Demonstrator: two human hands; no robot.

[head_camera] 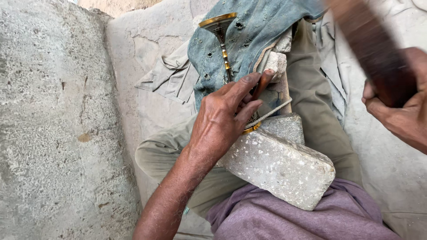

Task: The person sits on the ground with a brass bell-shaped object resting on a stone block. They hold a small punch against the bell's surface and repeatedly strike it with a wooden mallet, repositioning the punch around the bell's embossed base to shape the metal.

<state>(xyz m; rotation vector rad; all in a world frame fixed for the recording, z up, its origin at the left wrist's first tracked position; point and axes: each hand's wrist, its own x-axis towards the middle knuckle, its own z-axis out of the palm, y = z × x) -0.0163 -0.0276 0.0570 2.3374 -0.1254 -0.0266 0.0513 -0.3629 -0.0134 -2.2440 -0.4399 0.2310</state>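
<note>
My left hand [224, 118] presses down on a brass goblet-shaped piece [221, 33] that lies across my lap, and holds a thin rust-coloured chisel [261, 84] upright against it between thumb and fingers. The goblet's gold-rimmed cup points away from me over a blue hole-ridden cloth [249, 35]; its gold base rim [251, 129] rests against a grey stone block [278, 166]. A cord [273, 112] runs over the piece. My right hand [398, 113] is raised at the right, gripping a dark wooden mallet [371, 46], blurred.
I sit on a cloth-covered floor [391, 169] with olive trousers [320, 115] and a purple garment [275, 218] in my lap. A rough concrete wall [49, 120] stands close on the left. A smaller stone [276, 62] lies under the blue cloth.
</note>
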